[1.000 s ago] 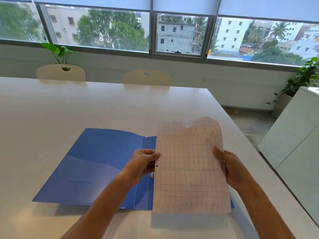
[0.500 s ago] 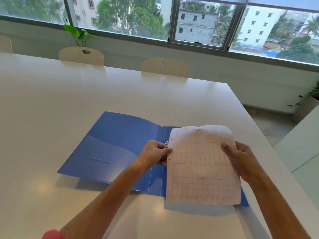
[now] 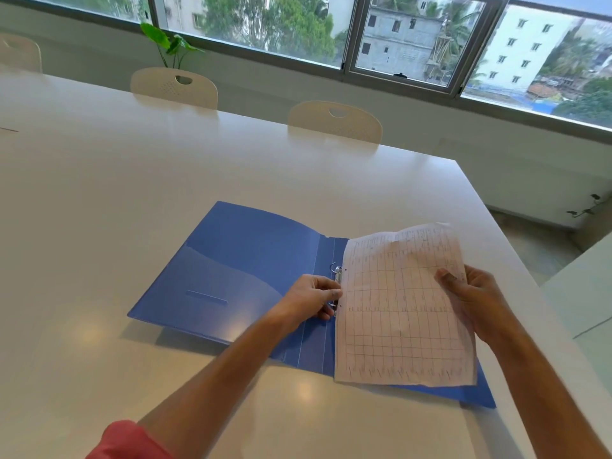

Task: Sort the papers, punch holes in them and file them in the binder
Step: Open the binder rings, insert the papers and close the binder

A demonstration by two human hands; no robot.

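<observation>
Paper (image 3: 402, 313) with grid lines, two holes on left edge, held over right half of open blue binder (image 3: 238, 273). Holes sit right at silver rings (image 3: 337, 276); whether on rings, cannot tell. Left hand (image 3: 311, 301) fingers curled, pinching paper's left edge by rings. Right hand (image 3: 477, 303) fingers pinch paper's right edge. Binder lies flat on white counter (image 3: 132, 193), near right edge. Wide bare counter to left and behind. Two chairs (image 3: 334, 122) at far edge.

Head-worn view, forward-down, close over table (image 3: 165, 200)
</observation>
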